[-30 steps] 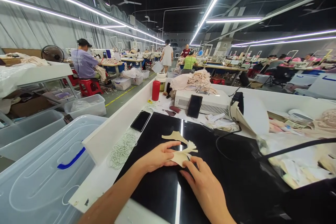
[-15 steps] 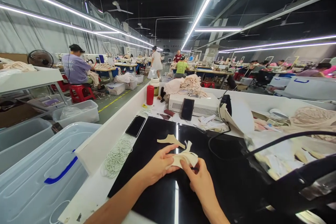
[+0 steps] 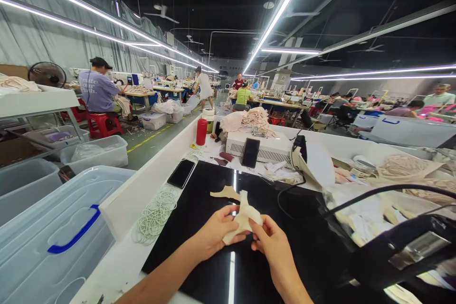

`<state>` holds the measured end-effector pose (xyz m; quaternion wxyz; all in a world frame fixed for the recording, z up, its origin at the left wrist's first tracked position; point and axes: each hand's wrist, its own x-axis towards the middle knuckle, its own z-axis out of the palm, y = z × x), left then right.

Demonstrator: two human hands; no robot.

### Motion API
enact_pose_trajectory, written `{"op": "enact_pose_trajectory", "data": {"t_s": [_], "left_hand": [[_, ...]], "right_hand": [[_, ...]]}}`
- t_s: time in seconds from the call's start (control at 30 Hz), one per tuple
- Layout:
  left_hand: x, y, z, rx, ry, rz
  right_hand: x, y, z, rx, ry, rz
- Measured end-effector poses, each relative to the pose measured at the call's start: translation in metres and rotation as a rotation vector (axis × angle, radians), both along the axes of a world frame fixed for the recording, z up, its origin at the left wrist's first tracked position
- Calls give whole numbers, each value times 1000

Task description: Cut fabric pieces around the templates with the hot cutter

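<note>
Over the glossy black board [image 3: 199,199], both hands grip a small stack of cream-coloured cut fabric pieces [image 3: 243,218]. My left hand [image 3: 218,232] is closed on its left side, thumb on top and fingers beneath. My right hand [image 3: 268,238] pinches the right edge between thumb and fingers. A narrow strip of the stack points up and away from me. Just beyond the hands, another cream cut piece [image 3: 225,192] with a curved outline lies flat on the board. How many layers are held cannot be made out.
A dark phone [image 3: 181,173] and tangled pale green cord [image 3: 156,216] lie left of the board. Behind stand a red cylinder [image 3: 201,131] and a white box [image 3: 269,147] topped with pink fabric [image 3: 251,121]. A black machine arm [image 3: 402,247] juts in at right. A lidded bin [image 3: 81,199] stands left.
The held stack has turned, so its strip points more upright and its layers lie closer together. Both hands remain on it. The view has shifted slightly.
</note>
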<state>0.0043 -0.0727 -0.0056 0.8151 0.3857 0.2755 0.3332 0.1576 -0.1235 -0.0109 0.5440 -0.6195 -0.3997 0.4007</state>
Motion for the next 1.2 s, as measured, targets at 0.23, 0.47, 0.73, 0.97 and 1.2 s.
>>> {"op": "enact_pose_trajectory", "data": {"t_s": [0.23,0.47,0.73,0.97,1.2], "left_hand": [[3,0,3,139,67,108],[-1,8,-2,21,23,160],[3,13,-16,-141,-44,120],[3,10,-15,-127,-27,109],[-1,18,-15,-41,89,147]], "right_hand": [[-3,1,7,26,-157,100],[-1,-1,10,33,-119,236],[1,-10,15,-81,151,306],[-7,-11,13,-89,412,348],[-7,-8,10,-86,414,319]]}}
